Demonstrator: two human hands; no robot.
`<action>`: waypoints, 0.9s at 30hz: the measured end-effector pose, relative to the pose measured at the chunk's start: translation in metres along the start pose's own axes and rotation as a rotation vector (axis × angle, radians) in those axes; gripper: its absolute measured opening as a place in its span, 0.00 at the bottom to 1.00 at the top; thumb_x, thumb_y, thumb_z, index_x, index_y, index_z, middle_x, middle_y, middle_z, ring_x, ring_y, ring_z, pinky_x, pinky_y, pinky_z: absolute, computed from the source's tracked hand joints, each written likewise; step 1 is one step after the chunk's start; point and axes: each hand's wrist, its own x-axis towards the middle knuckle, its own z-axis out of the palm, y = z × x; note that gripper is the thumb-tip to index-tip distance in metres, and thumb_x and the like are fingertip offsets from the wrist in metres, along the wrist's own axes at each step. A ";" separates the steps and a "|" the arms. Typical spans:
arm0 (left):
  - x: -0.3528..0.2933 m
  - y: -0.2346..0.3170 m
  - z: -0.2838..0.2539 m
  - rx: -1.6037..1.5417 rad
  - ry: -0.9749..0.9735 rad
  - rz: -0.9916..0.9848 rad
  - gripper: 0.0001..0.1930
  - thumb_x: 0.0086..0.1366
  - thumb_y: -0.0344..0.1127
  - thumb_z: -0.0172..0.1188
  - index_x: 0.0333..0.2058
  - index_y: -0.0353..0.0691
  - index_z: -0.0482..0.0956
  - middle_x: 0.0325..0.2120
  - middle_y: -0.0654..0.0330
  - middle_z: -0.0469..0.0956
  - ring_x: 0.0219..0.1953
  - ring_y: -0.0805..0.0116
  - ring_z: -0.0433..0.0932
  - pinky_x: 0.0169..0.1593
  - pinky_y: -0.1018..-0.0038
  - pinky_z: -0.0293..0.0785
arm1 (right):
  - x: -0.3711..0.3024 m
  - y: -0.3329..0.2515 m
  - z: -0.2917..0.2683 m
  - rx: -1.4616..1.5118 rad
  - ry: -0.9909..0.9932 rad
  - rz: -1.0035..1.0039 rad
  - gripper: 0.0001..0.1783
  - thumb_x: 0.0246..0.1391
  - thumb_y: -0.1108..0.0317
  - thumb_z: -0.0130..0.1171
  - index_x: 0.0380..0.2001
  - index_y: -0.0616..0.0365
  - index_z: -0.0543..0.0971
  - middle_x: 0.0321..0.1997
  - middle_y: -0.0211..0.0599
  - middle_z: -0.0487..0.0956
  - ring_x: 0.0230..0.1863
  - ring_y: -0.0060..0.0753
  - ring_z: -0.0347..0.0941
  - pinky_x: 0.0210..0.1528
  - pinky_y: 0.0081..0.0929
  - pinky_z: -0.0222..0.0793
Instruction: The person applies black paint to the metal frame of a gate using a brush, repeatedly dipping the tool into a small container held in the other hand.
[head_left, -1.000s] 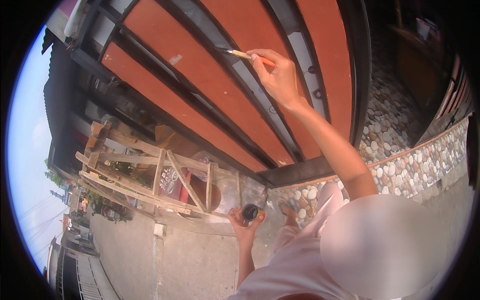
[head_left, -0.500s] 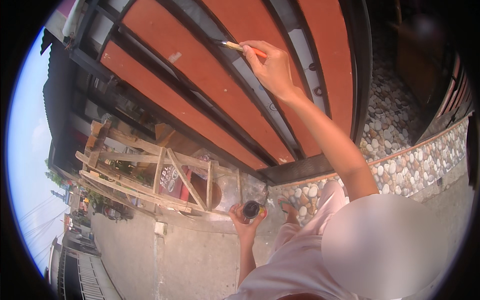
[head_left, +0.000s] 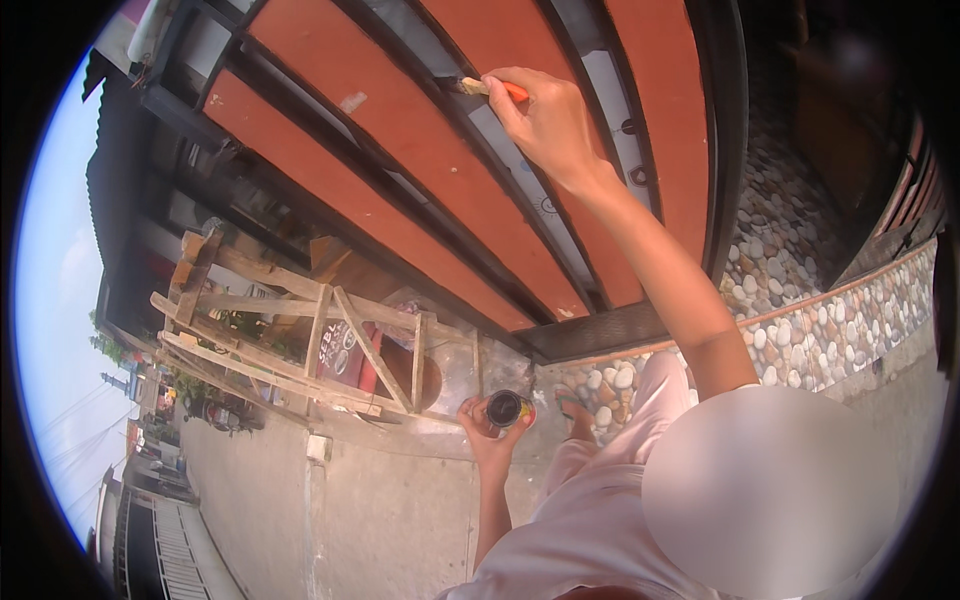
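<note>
My right hand (head_left: pixel 548 125) is raised and closed around a paintbrush (head_left: pixel 474 87) with an orange handle and a pale ferrule. The brush's dark bristle end is at a black bar (head_left: pixel 505 165) of a large gate made of orange panels (head_left: pixel 470 170) and black strips; whether it touches cannot be made out. Lower down, my left hand (head_left: pixel 490 440) grips a small round can (head_left: pixel 507 409) from its side. The can's open top shows dark contents, and a bit of yellow and red label is visible.
A rough wooden frame (head_left: pixel 325 335) stands on the left beside the gate, with a dark red bag (head_left: pixel 345 355) behind it. Pebble-covered edging (head_left: pixel 800 335) runs along the gate's foot at the right. Concrete pavement (head_left: pixel 400 510) lies below; my sandalled foot (head_left: pixel 575 415) is near the pebbles.
My right hand and the brush have shifted slightly along the gate, the bristle end moving a little rightward. The brush now looks shorter and more tilted. My left hand still holds the can.
</note>
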 end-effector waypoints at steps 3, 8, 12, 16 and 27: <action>-0.001 -0.003 -0.006 0.009 0.005 0.009 0.45 0.47 0.23 0.74 0.57 0.39 0.50 0.48 0.58 0.66 0.53 0.68 0.70 0.57 0.71 0.68 | 0.010 -0.006 0.007 0.019 0.015 -0.016 0.11 0.58 0.67 0.58 0.32 0.64 0.83 0.26 0.45 0.82 0.25 0.40 0.77 0.30 0.31 0.71; -0.008 0.003 -0.009 -0.008 0.032 -0.033 0.45 0.47 0.21 0.74 0.57 0.39 0.50 0.48 0.58 0.66 0.53 0.68 0.70 0.58 0.70 0.67 | 0.031 -0.014 0.009 0.098 0.056 0.011 0.10 0.57 0.66 0.59 0.33 0.63 0.83 0.26 0.44 0.82 0.25 0.38 0.77 0.30 0.30 0.71; -0.002 -0.007 -0.006 0.030 0.042 0.026 0.42 0.48 0.20 0.72 0.56 0.40 0.52 0.46 0.57 0.70 0.50 0.68 0.73 0.54 0.72 0.72 | 0.015 0.000 0.009 0.035 0.059 -0.035 0.10 0.57 0.67 0.60 0.34 0.64 0.83 0.27 0.43 0.82 0.26 0.37 0.77 0.30 0.29 0.72; -0.006 -0.008 -0.004 0.003 0.018 0.023 0.43 0.48 0.20 0.72 0.57 0.41 0.52 0.47 0.57 0.70 0.50 0.67 0.73 0.53 0.72 0.72 | -0.025 0.011 -0.002 -0.032 -0.019 -0.062 0.10 0.57 0.67 0.59 0.34 0.64 0.82 0.28 0.43 0.82 0.29 0.39 0.76 0.33 0.32 0.72; -0.003 -0.008 -0.005 0.009 0.027 -0.071 0.47 0.47 0.23 0.74 0.59 0.39 0.49 0.49 0.57 0.66 0.53 0.65 0.70 0.57 0.69 0.67 | -0.070 0.020 -0.026 -0.154 -0.273 0.092 0.11 0.58 0.67 0.59 0.30 0.65 0.82 0.22 0.45 0.79 0.26 0.42 0.74 0.31 0.35 0.70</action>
